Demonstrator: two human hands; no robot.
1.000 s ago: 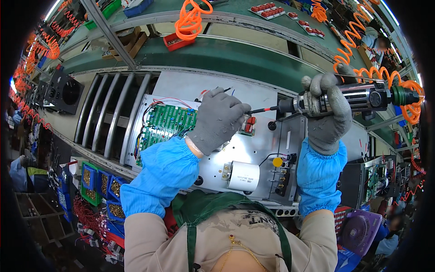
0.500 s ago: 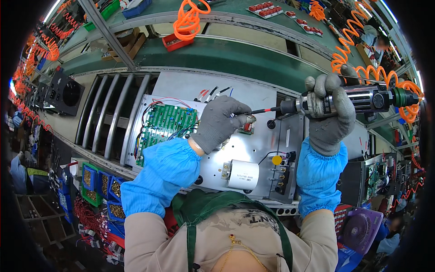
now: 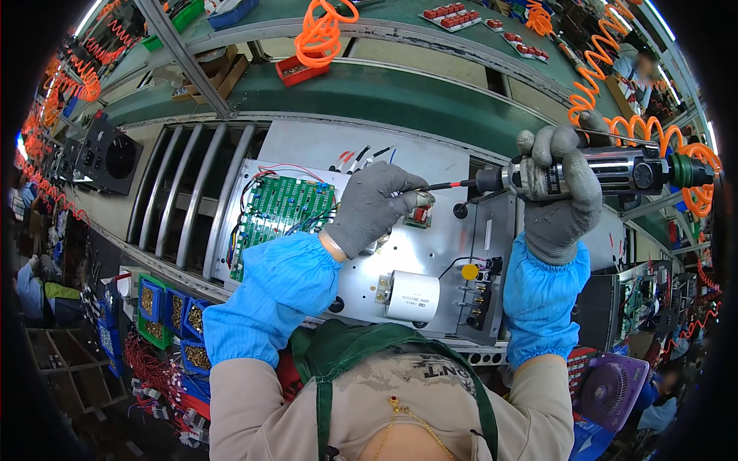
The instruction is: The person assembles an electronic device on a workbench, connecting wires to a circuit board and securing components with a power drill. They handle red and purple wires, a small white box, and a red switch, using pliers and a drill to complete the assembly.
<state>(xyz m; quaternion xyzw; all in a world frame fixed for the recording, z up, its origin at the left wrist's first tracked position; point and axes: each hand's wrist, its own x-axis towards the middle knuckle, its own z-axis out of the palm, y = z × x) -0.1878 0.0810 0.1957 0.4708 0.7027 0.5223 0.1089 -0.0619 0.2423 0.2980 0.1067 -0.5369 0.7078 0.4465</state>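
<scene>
A pneumatic screwdriver (image 3: 623,169) is gripped in my gloved right hand (image 3: 561,196), lying nearly level with its bit (image 3: 447,186) pointing left. The bit's tip ends at the pinched fingertips of my gloved left hand (image 3: 373,206); whatever those fingers hold is too small to make out. Just below the tip, a small red part (image 3: 420,216) sits on the shiny metal plate (image 3: 361,269). Left of my left hand lies a green circuit board (image 3: 284,203) with wires, partly covered by my arm. A white cylindrical capacitor (image 3: 413,296) rests on the plate, nearer to me.
An upright metal panel (image 3: 492,238) with black terminals stands at the plate's right edge. Metal rollers (image 3: 184,192) run on the left. Blue bins (image 3: 177,311) of small hardware sit at lower left. An orange coiled hose (image 3: 317,34) hangs above, near a red tray (image 3: 300,71).
The screwdriver's rear end has shifted very slightly to the right and down, its coiled hose moving with it. My left hand stays at the bit's tip.
</scene>
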